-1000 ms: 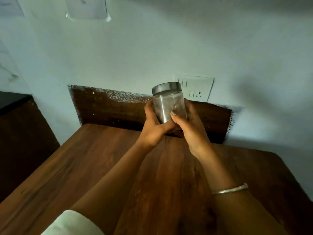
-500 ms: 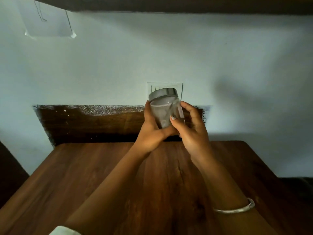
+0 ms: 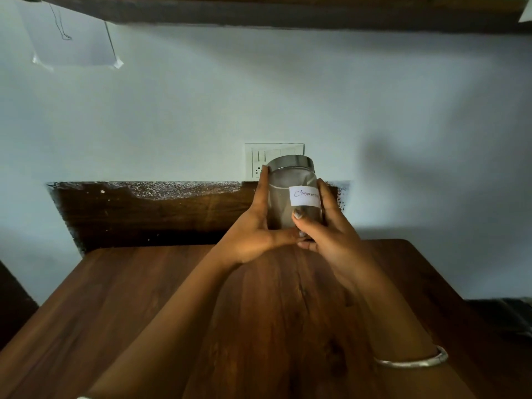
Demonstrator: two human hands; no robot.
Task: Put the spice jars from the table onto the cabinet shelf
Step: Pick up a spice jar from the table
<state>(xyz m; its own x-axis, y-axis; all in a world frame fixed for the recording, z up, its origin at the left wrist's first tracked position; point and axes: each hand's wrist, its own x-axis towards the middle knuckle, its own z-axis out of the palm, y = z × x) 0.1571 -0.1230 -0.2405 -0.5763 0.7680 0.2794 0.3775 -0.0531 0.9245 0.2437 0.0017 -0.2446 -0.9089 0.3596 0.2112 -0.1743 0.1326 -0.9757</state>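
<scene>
A clear glass spice jar [image 3: 283, 201] with a metal lid and a white handwritten label reading "Cinnamon" is held upright above the far edge of the wooden table [image 3: 144, 312]. My left hand [image 3: 253, 234] wraps its left side with the thumb under its base. My right hand [image 3: 331, 234] grips its right side, thumb across the front. The dark underside of the cabinet shelf [image 3: 288, 12] runs along the top of the view, well above the jar.
A white switch plate [image 3: 259, 159] is on the pale wall right behind the jar. A dark wooden backboard [image 3: 149, 211] rises behind the table. A paper sheet [image 3: 74, 41] hangs at upper left. Dark furniture sits at the far right edge [image 3: 506, 315].
The view has tilted upward, so the shelf's underside now shows. The jar has turned in both hands, and its label now faces me.
</scene>
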